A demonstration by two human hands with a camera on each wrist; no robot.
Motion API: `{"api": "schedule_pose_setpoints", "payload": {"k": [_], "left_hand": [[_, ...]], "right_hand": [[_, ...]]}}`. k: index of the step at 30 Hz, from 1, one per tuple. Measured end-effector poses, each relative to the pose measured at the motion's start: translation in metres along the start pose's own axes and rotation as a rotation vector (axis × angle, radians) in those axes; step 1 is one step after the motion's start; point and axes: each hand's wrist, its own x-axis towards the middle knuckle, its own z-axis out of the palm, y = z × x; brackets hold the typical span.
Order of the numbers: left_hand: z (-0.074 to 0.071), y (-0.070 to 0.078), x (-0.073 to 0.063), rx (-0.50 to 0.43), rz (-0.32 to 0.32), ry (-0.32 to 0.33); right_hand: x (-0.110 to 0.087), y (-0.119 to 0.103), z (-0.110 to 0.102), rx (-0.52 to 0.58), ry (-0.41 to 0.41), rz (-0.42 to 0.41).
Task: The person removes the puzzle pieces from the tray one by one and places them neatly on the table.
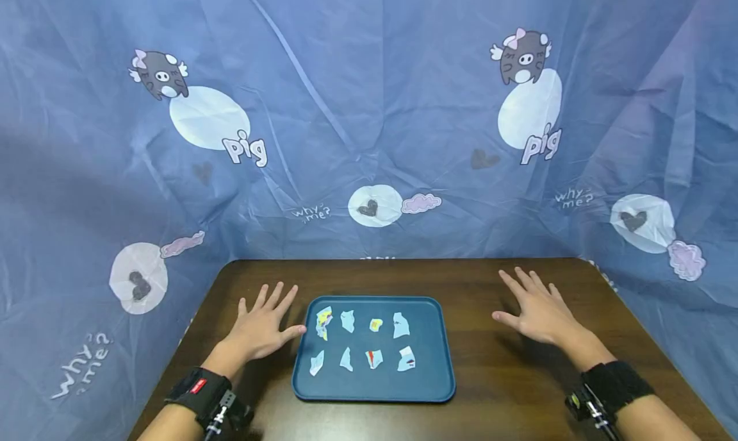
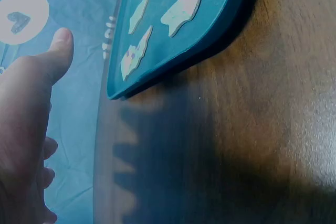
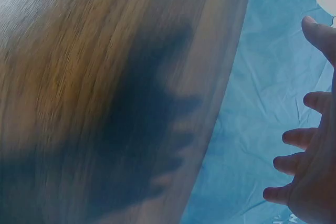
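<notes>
Several flat, irregular puzzle-like pieces lie apart in two rows on a blue tray [image 1: 369, 390]. Most are pale blue, such as the upper right piece [image 1: 401, 325]; one small piece [image 1: 376, 325] is mostly yellow, and another [image 1: 374, 359] has a red stripe. My left hand [image 1: 259, 329], fingers spread, is just left of the tray, its thumb tip overlapping the tray's edge in the head view. To the right, well apart from the tray, my right hand [image 1: 542, 309] is spread over the table and holds nothing. Both hands cast shadows on the wood.
The brown wooden table [image 1: 490, 390] has rounded far corners. Behind and around it hangs a blue curtain [image 1: 369, 108] printed with pigs and hearts. A black band with a small device sits on the left wrist [image 1: 198, 390] and the right wrist [image 1: 617, 386].
</notes>
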Motion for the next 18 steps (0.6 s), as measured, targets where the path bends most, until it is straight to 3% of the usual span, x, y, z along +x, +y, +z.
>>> {"api": "schedule_pose_setpoints", "payload": {"k": [7,14,18], "left_hand": [[0.009,0.005,0.004,-0.047,-0.012,-0.005],[0.017,0.013,0.01,-0.236,0.007,-0.051],[0.024,0.016,0.011,-0.287,0.015,-0.083]], "right_hand": [[0.009,-0.01,0.008,0.028,0.019,-0.029],[0.02,-0.023,0.016,0.101,0.039,-0.068],[0.026,-0.031,0.025,0.157,0.037,-0.106]]}}
